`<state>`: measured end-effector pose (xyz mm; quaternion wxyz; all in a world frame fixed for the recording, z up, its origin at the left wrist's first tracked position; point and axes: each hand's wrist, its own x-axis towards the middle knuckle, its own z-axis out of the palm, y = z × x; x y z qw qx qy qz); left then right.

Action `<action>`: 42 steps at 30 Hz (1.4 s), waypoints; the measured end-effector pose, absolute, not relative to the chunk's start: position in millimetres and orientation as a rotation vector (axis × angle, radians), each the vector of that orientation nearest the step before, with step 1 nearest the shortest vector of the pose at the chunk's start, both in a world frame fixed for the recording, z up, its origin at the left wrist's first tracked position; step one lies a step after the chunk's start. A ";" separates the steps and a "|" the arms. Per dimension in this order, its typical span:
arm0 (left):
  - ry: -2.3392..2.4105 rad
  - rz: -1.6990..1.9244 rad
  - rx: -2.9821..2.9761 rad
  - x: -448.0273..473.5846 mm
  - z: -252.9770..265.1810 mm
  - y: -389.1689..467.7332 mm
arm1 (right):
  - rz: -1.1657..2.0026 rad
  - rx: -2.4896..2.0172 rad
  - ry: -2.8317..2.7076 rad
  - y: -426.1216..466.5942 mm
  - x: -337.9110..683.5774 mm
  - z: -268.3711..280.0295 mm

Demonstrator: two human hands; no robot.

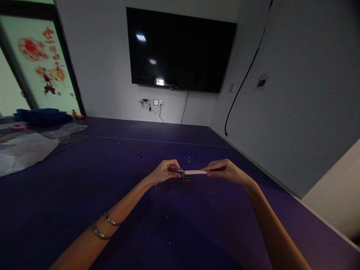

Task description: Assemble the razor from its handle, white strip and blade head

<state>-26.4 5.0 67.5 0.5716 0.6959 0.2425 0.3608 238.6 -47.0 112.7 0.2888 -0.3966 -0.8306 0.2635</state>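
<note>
My left hand (168, 170) is closed in a pinch on a small silvery metal piece (180, 171); its exact kind is too small to tell. Between the fingers and thumb of my right hand (222, 171) is one end of a pale, slim, flat strip (195, 172). The strip lies nearly level, and its left end meets the metal piece or comes very close to it. Just below them is a small dark metallic part (186, 179); whether it rests on the purple surface (168, 221) or hangs from the metal piece, I cannot tell.
A small black piece (138, 156) and several white specks lie on the surface. Clear plastic sheeting (30, 150) and a dark blue cloth bundle (42, 116) are at the left. Beyond are a wall-mounted television (180, 52) and a hanging black cable (247, 73).
</note>
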 end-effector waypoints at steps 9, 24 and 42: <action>0.568 0.831 1.639 -25.9 64.3 4.3 | 0.701 -1.037 -2.226 -44.9 236.9 111.7; 0.514 0.835 1.648 -24.8 68.4 0.1 | 0.603 -1.082 -2.135 -46.0 235.6 112.0; 0.510 0.823 1.595 -22.3 66.3 -1.1 | 0.620 -1.100 -2.136 -46.4 231.2 111.1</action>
